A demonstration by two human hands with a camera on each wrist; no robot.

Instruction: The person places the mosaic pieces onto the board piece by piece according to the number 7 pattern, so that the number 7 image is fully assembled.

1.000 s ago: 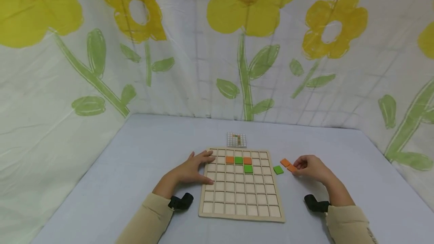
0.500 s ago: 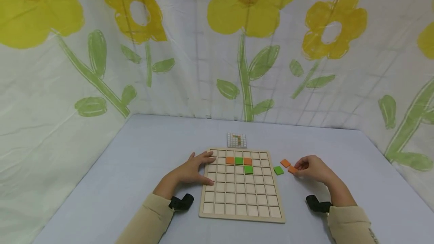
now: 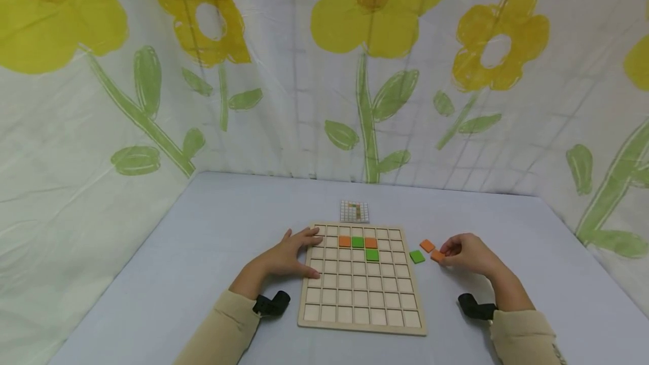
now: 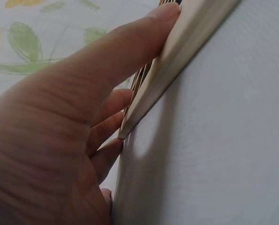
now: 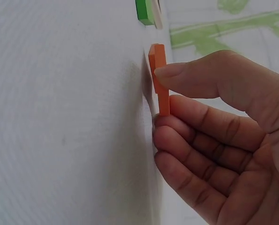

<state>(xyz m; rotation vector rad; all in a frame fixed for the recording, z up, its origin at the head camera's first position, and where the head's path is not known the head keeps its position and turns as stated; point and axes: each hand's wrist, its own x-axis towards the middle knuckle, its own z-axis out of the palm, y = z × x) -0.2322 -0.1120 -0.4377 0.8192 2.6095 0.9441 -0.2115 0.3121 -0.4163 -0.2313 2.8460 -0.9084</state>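
A pale wooden grid board (image 3: 362, 329) lies on the table, with orange and green square tiles in several of its upper cells. My left hand (image 3: 288, 256) rests on the board's left side, fingers spread, the thumb (image 4: 130, 47) lying across the edge. To the right of the board, my right hand (image 3: 470, 253) pinches an orange tile (image 5: 163, 103) between thumb and forefinger, low over the table. A second orange tile (image 3: 427, 245) lies just beyond its fingertips, and a loose green tile (image 3: 417, 257) sits between that hand and the board.
Behind the board's far edge lies a small card (image 3: 355, 211) printed with a coloured grid pattern. A white curtain (image 3: 284, 100) with painted yellow flowers hangs behind the table (image 3: 243, 196). Black devices are strapped to both wrists.
The right hand has shifted slightly to the right with the orange tile, which now stands a little apart from the other orange tile. The left hand stays in place on the board.
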